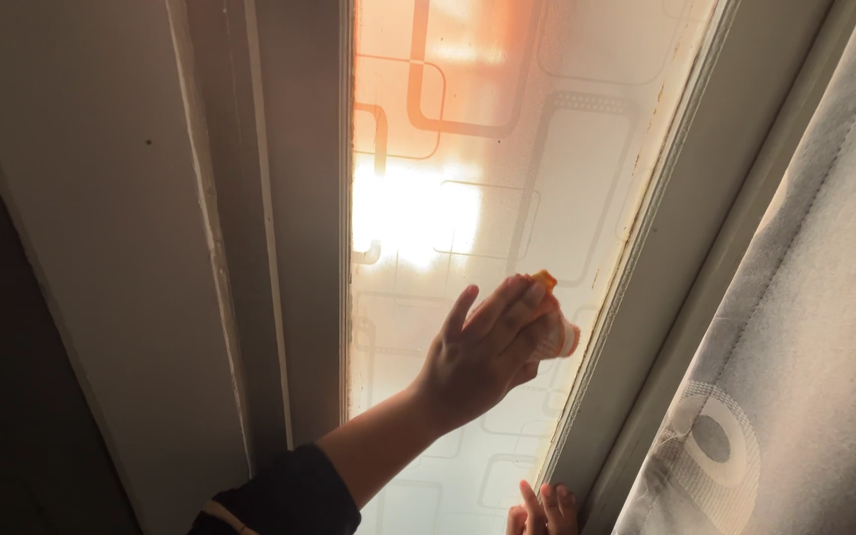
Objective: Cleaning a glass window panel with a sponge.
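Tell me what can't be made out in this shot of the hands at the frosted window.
Head view only:
- Orange and white cloth: mostly covered by the left hand, so its shape is unclear.
- Right hand: only fingertips show; the bottom edge cuts off the rest.
- Beyond the patterned window pane: frosting and glare hide everything outside.
- Grey curtain: cut off by the right edge.
- Dark area left of the window frame: too shadowed to read.

The orange cloth is mostly hidden behind the left hand pressing it to the frosted pane, while the right hand, low on the window frame, is cut off by the near edge, only fingertips showing.
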